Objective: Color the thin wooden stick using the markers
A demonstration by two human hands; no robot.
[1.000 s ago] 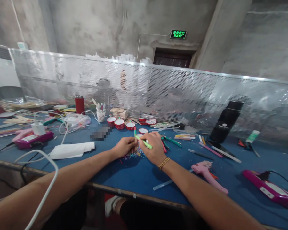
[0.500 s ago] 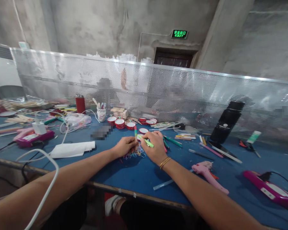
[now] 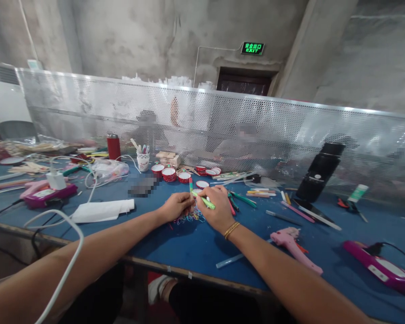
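Observation:
Between the fingertips of my left hand (image 3: 178, 206) a small flat stick (image 3: 191, 185) stands upright, with red, green and blue-green bands at its upper part. My right hand (image 3: 218, 208) is closed round a light green marker pen (image 3: 206, 202), held like a writing tool. The pen's tip is at the stick or just beside it; I cannot tell if they touch. Under both hands lies a loose heap of thin coloured rubber bands (image 3: 189, 218), partly hidden by the fingers.
On the blue table (image 3: 165, 243) a pink glue gun (image 3: 295, 249) and a purple power strip (image 3: 380, 267) lie at right. Red-rimmed round tins (image 3: 169, 174) stand behind my hands, beside a cup of pens (image 3: 142, 161). A white cable (image 3: 74, 252) loops over my left forearm.
The green pen has tilted slightly and its tip has shifted a little toward the stick. My left hand stays almost where it was.

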